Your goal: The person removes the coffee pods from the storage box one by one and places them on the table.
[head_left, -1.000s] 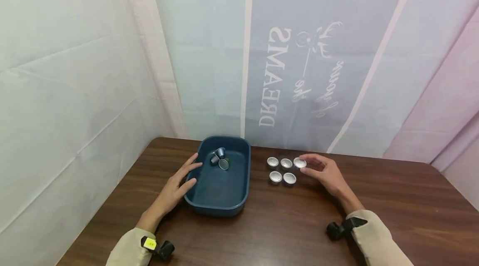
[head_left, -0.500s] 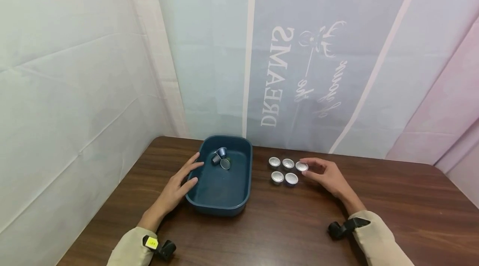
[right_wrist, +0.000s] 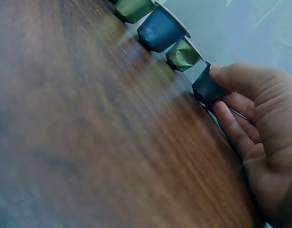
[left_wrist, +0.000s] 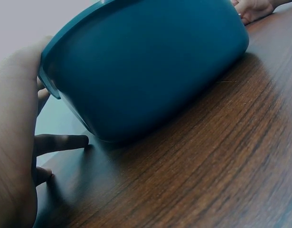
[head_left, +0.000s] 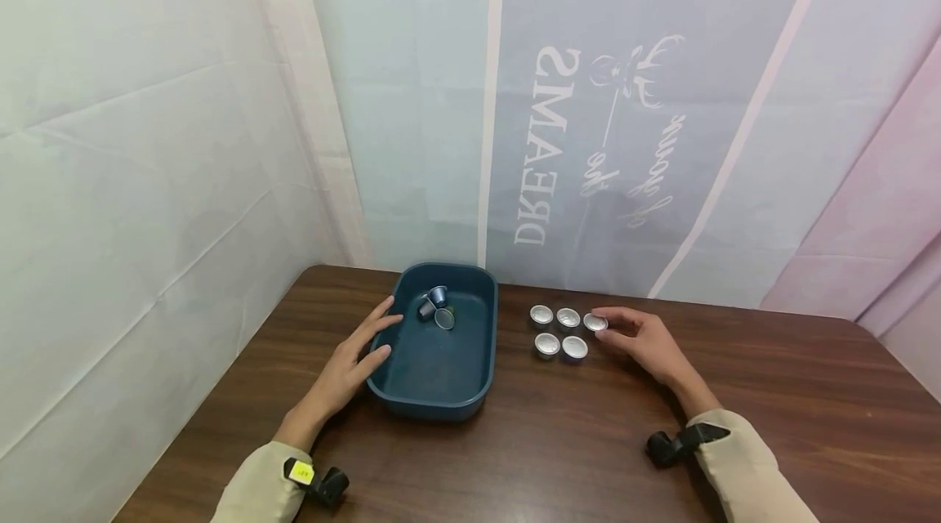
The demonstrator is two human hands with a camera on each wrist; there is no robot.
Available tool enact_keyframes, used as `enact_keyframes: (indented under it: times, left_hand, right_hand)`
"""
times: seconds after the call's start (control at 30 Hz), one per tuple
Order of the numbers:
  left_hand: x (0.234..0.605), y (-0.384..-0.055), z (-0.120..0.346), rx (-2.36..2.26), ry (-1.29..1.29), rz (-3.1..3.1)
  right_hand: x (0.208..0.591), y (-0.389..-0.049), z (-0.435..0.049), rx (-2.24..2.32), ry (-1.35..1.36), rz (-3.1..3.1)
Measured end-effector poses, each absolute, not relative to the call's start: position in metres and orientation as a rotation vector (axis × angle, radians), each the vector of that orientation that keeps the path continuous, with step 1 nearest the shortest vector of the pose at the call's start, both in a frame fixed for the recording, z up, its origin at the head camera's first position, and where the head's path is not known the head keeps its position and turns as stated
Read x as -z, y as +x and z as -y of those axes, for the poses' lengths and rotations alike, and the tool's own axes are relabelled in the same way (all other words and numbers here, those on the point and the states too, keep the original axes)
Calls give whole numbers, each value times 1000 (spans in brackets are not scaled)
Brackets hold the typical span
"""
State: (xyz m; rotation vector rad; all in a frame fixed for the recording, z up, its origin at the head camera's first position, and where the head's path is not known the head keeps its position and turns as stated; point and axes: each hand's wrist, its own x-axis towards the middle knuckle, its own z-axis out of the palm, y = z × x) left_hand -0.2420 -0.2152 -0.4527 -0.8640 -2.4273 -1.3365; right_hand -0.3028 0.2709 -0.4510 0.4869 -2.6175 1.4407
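Observation:
With thumb and fingers my right hand (head_left: 650, 343) pinches a dark coffee capsule (right_wrist: 208, 86), its silver lid (head_left: 594, 323) facing up at the right end of the back row. Beside it, several more capsules stand lid-up on the table in two short rows; in the right wrist view a blue capsule (right_wrist: 161, 29) and a green capsule (right_wrist: 183, 56) show their sides. My left hand (head_left: 334, 376) rests on the left rim of a dark blue plastic basin (head_left: 434, 406), fingers extended. Inside the basin's far part lie a blue capsule (head_left: 438, 295), a grey capsule (head_left: 426, 309) and one with its lid (head_left: 444, 318) showing.
The brown wooden table (head_left: 559, 441) ends at a pale curtain (head_left: 412, 139) printed with upside-down lettering. Another white cloth (head_left: 162, 180) hangs along the left side. A black wrist mount (head_left: 680, 443) sits on the right sleeve.
The right hand and its capsule have shifted slightly down to stand level with the back row. The left hand stays on the basin. The head view has drifted a little.

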Motion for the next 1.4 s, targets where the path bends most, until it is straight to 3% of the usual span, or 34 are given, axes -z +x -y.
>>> enact_keyframes:
  times: [0.43, 0.7, 0.87, 1.4]
  left_hand:
    - [448, -242, 213, 1334, -851, 2401]
    - [416, -220, 201, 1361, -844, 2415]
    - [415, -218, 200, 1373, -843, 2414]
    - [452, -241, 213, 1353, -839, 2421]
  right_hand:
    - [452, -307, -271, -1415, 487, 2627]
    - [451, -305, -271, -1415, 481, 2648]
    - [452, -305, -271, -1427, 483, 2641]
    - [454, -307, -272, -1408, 534, 2632]
